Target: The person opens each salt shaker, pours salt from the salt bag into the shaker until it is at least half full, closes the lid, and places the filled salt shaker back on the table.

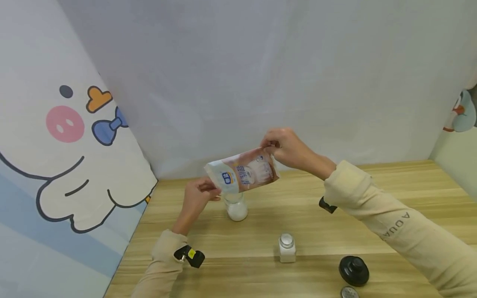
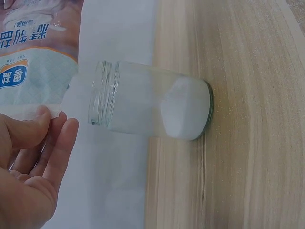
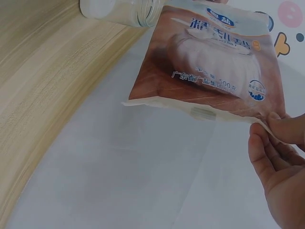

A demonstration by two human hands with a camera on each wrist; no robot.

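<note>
A printed salt bag is held tilted in the air between both hands, its pale end lower, at the left. My left hand pinches the edge of that lower end between thumb and fingers. At the raised end, my right hand pinches a corner, plain in the right wrist view on the bag. Beneath the lower end stands an upright glass jar with white salt in its bottom. In the left wrist view the open mouth of the jar faces a whitish corner of the bag; whether salt is falling I cannot tell.
On the wooden table, a small square glass jar full of white grains stands nearer to me. To its right lie a black knobbed lid and a perforated metal cap. A pale curtain closes off the back.
</note>
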